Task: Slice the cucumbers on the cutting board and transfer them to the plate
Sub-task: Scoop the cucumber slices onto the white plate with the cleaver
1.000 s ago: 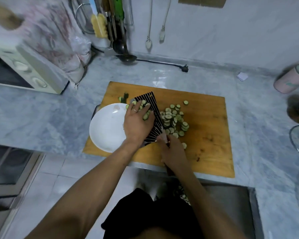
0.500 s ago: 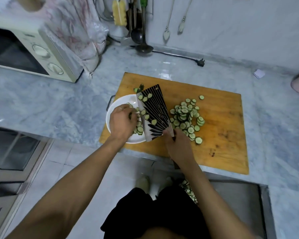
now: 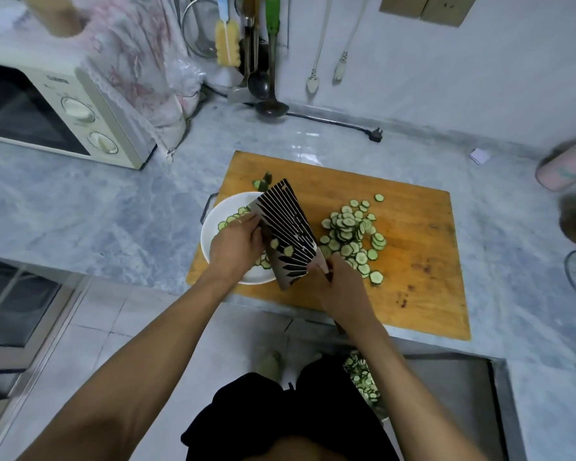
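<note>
Since half a second ago my left hand (image 3: pixel 236 242) has slid in against the cleaver (image 3: pixel 285 232), fingers pushing cucumber slices (image 3: pixel 273 243) off onto the white plate (image 3: pixel 210 234). My right hand (image 3: pixel 338 287) grips the handle. Most slices (image 3: pixel 350 232) lie heaped on the cutting board (image 3: pixel 413 227).

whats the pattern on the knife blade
Black and pale silvery stripes fanning along the knife blade, clearest in the head view.

Striped cleaver (image 3: pixel 285 232) tilted over white plate (image 3: pixel 213 227), cucumber slices (image 3: pixel 351 232) beside.
</note>
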`<state>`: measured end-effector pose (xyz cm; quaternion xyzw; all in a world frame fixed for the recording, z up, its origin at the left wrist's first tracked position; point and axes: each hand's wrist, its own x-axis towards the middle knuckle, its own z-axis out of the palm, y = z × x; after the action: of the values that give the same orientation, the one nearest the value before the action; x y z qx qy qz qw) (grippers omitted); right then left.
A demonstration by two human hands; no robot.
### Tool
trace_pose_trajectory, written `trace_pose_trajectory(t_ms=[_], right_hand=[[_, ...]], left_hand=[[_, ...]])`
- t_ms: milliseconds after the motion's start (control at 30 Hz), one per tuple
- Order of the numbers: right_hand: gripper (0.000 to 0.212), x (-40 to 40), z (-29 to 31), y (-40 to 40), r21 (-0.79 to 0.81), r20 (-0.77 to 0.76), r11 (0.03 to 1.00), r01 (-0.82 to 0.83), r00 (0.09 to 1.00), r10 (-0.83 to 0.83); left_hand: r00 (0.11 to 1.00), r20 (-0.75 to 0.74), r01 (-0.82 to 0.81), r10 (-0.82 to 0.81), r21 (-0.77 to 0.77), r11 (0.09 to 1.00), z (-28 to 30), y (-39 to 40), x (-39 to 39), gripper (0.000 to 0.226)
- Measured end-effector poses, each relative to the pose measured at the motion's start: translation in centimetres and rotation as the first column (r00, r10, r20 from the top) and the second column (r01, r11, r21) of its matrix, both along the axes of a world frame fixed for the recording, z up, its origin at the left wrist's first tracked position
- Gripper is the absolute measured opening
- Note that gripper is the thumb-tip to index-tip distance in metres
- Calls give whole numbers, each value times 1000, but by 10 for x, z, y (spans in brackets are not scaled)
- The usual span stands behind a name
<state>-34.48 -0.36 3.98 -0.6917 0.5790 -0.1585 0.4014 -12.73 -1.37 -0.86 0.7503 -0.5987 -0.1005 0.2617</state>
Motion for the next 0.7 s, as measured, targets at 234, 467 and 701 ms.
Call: trace_pose_trajectory(t_ms=[234, 467, 701], right_hand=[[25, 8, -1, 2, -28, 33, 998, 58, 998, -57], [27, 7, 4, 7, -32, 72, 996, 85, 994, -83], [25, -2, 0, 10, -44, 49, 994, 96, 994, -93]], left_hand=[[985, -46, 152, -164, -197, 969, 13, 20, -25, 23], [998, -59, 34, -39, -92, 995, -9, 33, -24, 23], [997, -80, -30, 18, -145, 989, 2, 43, -22, 24]])
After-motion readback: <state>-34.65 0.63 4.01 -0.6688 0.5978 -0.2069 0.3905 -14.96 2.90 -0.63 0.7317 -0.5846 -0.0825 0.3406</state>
